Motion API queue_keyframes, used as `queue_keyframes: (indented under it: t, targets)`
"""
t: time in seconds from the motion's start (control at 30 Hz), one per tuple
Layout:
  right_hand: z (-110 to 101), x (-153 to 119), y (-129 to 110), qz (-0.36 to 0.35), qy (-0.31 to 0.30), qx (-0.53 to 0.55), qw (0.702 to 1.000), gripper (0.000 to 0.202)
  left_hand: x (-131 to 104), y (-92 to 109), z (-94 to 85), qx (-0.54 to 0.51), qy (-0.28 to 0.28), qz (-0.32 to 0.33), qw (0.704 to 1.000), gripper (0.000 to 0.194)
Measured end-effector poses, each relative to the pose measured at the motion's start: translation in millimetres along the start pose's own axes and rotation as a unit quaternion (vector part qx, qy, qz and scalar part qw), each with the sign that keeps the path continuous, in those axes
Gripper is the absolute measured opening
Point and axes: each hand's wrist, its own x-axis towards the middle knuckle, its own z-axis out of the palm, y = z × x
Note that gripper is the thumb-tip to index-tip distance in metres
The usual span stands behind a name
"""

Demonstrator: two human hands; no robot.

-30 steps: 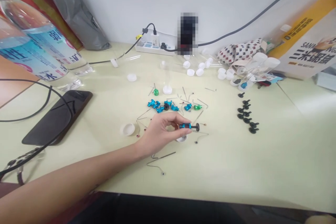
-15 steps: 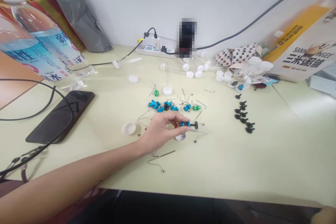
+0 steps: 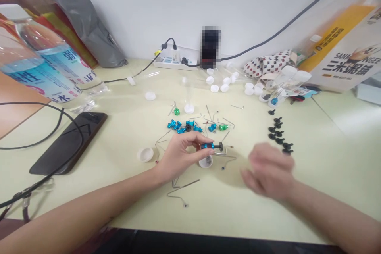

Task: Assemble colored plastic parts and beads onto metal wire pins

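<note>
Between the thumb and fingers of my left hand (image 3: 181,152) is a small blue metal part (image 3: 207,146) with a black disc-headed screw (image 3: 219,146) sticking out to the right. My right hand (image 3: 266,170) hovers right of it, smeared by motion, with its fingers hard to make out. Below the blue part stands a white cap (image 3: 206,161) holding tiny pieces. Several blue parts (image 3: 175,124), a green part (image 3: 223,127) and bent metal rods lie just beyond my left hand. Several black thumb screws (image 3: 279,133) lie in a line behind my right hand.
A phone (image 3: 71,141) and water bottles (image 3: 64,61) are on the left. White caps (image 3: 214,88) and clear tubes lie toward the wall, near a power strip (image 3: 172,61). Another white cap (image 3: 145,154) lies left of my left hand. A printed bag (image 3: 342,55) stands at right.
My right hand has come in from the lower right corner to beside the held part. My left hand keeps its grip on the blue part. The view has shifted slightly.
</note>
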Motion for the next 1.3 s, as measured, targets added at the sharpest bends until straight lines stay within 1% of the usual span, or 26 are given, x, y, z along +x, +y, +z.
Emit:
queue_keyframes:
  t: [0.07, 0.1, 0.13, 0.2, 0.27, 0.33, 0.47, 0.63, 0.77, 0.87, 1.03, 1.3]
  targets:
    - [-1, 11, 13, -0.058, 0.083, -0.049, 0.994, 0.031, -1, 0, 0.4, -0.006, 0.0, 0.0, 1.0, 0.016]
    - [0, 18, 18, -0.083, 0.103, -0.072, 0.989, 0.035, -2, 0, 0.6, -0.009, 0.002, 0.001, 1.0, 0.015]
    - [2, 23, 23, -0.095, 0.097, -0.089, 0.987, 0.039, -2, 0, 0.8, -0.011, 0.003, 0.003, 1.0, 0.015]
    - [7, 30, 27, -0.092, 0.041, -0.091, 0.991, 0.043, -2, 0, 0.8, -0.018, 0.001, 0.003, 1.0, 0.014]
    - [12, 30, 26, -0.083, 0.007, -0.074, 0.994, 0.044, -1, 1, 0.3, -0.027, 0.001, 0.0, 1.0, 0.015]
    - [16, 27, 23, -0.085, -0.01, -0.052, 0.995, 0.046, 1, 1, -0.6, -0.036, 0.009, -0.004, 0.999, 0.016]
    - [20, 20, 16, -0.13, -0.031, -0.041, 0.99, 0.051, 4, 1, -2.1, -0.063, 0.016, -0.022, 0.998, 0.016]
    - [22, 16, 13, -0.123, -0.026, -0.045, 0.991, 0.048, 6, 2, -2.0, -0.069, 0.014, -0.024, 0.997, 0.015]
    - [21, 15, 12, -0.115, -0.014, -0.035, 0.993, 0.041, 4, 2, -1.1, -0.065, -0.011, -0.011, 0.998, 0.013]
    - [20, 15, 11, -0.118, -0.015, -0.029, 0.992, 0.037, 2, 1, -0.5, -0.041, -0.027, 0.002, 0.999, 0.014]
    - [17, 16, 9, -0.122, -0.025, -0.016, 0.992, 0.03, -1, 2, 0.1, -0.01, -0.036, 0.021, 0.999, 0.016]
    - [17, 18, 7, -0.079, -0.022, 0.04, 0.996, 0.024, -3, 0, 0.0, -0.007, -0.048, 0.024, 0.999, 0.016]
